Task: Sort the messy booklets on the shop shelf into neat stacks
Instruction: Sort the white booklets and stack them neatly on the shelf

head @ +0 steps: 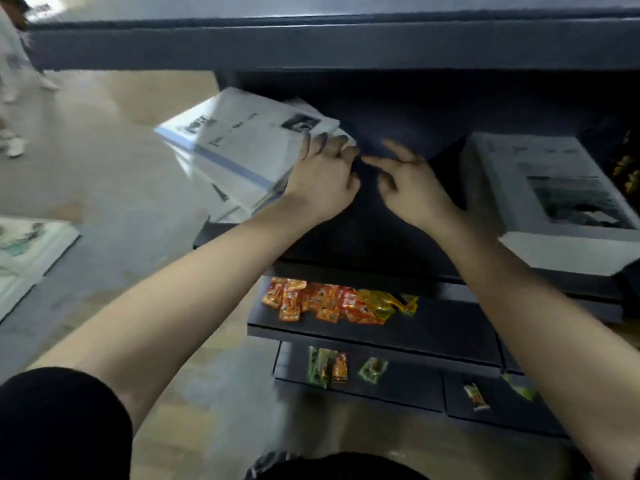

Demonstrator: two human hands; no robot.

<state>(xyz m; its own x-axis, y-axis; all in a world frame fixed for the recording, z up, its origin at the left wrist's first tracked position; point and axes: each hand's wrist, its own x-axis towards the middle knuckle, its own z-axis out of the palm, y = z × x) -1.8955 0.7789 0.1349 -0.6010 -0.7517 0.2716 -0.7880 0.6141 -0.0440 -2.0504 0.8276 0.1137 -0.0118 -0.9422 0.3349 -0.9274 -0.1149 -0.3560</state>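
1. Left grip (pixel 322 174) clutches the near right corner of the booklet pile (pixel 242 147), fingers lying over the top cover. Motion blur hides the thumb.
2. Right grip (pixel 408 181) holds nothing. Its fingers are spread above the bare dark shelf (pixel 363 237), just beside the left one.
3. That pile sits tilted at the shelf's left end, and much of it hangs out past the edge over the floor.
4. Risk, as I judge it: one hand at one corner is little hold for a leaning pile. If it is swung or lifted before the right hand gets under it, the lower booklets could fan out and drop to the floor.
5. A second risk is that a hard shove to the right could knock the neat stack (pixel 540 174) at the shelf's far right end, which now stands well apart.
6. Counting from nearest:
   - one heap of orange and yellow snack packets (pixel 332 303) on the shelf below, too jumbled to number
   - about five loose packets (pixel 327 367) on the lowest shelf
   - two hands
   - two booklet groups on the shelf, whose single copies are too blurred to count
   - one spread of printed sheets (pixel 24 251) on the floor to the left
   - one other person (pixel 14 64) far off, only partly in view
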